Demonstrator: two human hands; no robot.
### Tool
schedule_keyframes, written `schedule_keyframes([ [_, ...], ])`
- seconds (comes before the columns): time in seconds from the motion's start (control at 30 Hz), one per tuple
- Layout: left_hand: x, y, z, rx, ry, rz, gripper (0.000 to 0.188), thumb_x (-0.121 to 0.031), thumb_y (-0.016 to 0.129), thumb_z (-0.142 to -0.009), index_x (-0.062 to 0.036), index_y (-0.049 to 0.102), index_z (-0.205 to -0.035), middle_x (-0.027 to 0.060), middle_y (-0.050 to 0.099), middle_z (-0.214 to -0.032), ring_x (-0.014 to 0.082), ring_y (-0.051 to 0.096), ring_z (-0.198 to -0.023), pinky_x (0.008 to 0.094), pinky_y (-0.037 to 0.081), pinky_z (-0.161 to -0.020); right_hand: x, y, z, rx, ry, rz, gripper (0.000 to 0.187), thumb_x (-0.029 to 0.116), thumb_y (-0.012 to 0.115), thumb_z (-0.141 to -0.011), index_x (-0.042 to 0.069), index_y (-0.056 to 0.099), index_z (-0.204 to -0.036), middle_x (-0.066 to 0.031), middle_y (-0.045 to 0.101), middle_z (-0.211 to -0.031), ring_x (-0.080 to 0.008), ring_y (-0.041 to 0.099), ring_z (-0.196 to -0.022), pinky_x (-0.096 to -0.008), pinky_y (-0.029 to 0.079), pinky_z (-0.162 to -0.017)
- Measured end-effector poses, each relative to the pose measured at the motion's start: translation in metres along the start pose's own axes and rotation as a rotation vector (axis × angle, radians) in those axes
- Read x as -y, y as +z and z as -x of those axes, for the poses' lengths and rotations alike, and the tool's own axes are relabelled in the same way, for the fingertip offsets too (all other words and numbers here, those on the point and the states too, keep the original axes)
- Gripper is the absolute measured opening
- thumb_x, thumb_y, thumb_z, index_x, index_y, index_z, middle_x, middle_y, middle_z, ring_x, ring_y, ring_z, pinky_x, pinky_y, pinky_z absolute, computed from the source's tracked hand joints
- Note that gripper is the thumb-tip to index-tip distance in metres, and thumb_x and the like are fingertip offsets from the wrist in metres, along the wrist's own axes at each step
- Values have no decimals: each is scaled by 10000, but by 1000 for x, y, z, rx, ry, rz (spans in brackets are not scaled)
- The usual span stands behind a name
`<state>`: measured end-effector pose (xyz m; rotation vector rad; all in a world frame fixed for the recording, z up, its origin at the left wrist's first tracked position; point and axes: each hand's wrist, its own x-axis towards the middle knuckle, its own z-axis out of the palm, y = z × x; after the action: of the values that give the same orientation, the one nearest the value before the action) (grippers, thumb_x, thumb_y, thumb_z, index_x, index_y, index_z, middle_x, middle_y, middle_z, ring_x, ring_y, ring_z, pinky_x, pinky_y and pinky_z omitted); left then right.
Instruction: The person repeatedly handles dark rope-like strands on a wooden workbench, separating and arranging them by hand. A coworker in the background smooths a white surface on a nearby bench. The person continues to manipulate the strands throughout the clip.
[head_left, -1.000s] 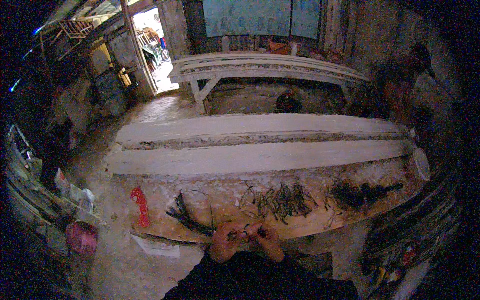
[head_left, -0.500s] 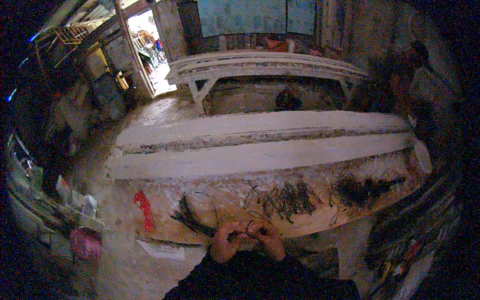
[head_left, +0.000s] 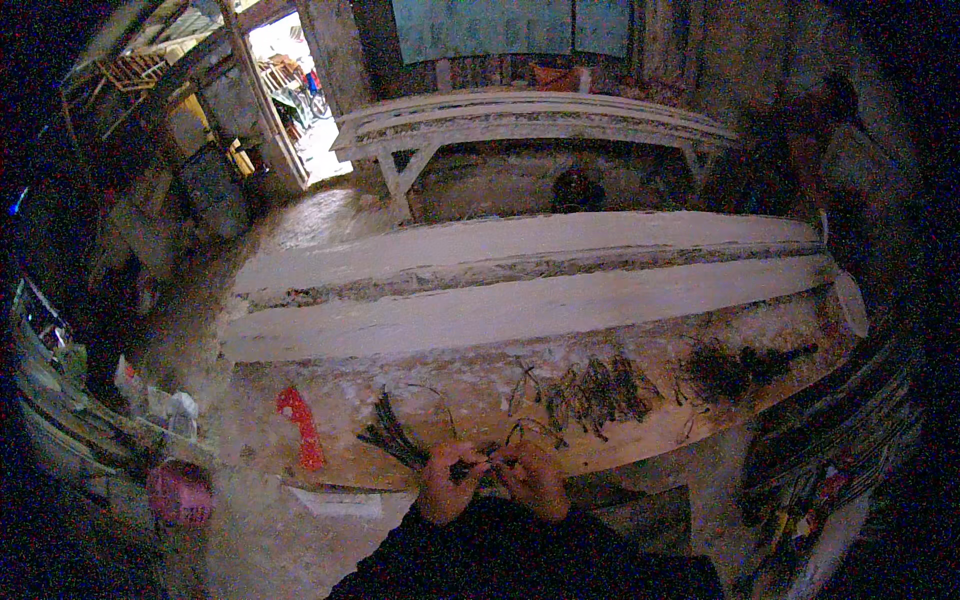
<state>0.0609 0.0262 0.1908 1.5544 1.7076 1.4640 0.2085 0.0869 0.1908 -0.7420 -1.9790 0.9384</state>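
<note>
Close together at the workbench's near edge, my left hand (head_left: 450,485) and my right hand (head_left: 535,480) have their fingers pinched inward. Between the fingertips is a thin dark strand (head_left: 535,428), part of which arches up beyond my right hand; its material is too blurred to tell. A bundle of similar dark strands (head_left: 392,432) lies just beyond my left hand, with one thin piece curving beside it. Farther right lie a spread of dark, knotted-looking strands (head_left: 600,395) and a tangled dark heap (head_left: 735,368). At the left is a long red thing with pale specks (head_left: 302,430).
Long pale boards (head_left: 540,300) run along the far half of the dusty workbench (head_left: 260,400). Behind it stands another long bench (head_left: 530,115). A pinkish-red basket (head_left: 182,492) is on the lower left. Long scraps (head_left: 815,480) are piled at right. A bright doorway (head_left: 315,125) opens far left.
The view has shifted slightly. My hands stay together at the near edge, their fingers a little repositioned. The thin strand now arches higher beyond my right hand.
</note>
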Motion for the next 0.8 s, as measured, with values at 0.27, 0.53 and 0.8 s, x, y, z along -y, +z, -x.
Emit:
schedule_keyframes([
  [0.27,-4,-5,-5,29,-133,5,146,-155,669,-730,-58,599,-813,80,610,-848,220,582,-819,317,451,-758,-4,11,1,106,330,-189,102,113,586,-787,72,524,-857,-15,530,-770,-115,485,-642,-237,396,-543],
  [0.53,7,-6,-20,124,-196,142,119,-152,640,-757,-59,611,-826,71,615,-850,206,580,-833,313,441,-781,-24,13,-11,265,588,-977,111,178,580,-802,107,510,-850,38,502,-763,-88,483,-682,-202,382,-592],
  [0.8,-2,9,-13,103,-100,155,153,-120,663,-727,-49,625,-856,103,616,-886,235,589,-854,317,457,-765,-31,-2,3,240,780,-1165,113,160,621,-766,100,525,-778,25,525,-748,-82,509,-687,-208,400,-586],
])
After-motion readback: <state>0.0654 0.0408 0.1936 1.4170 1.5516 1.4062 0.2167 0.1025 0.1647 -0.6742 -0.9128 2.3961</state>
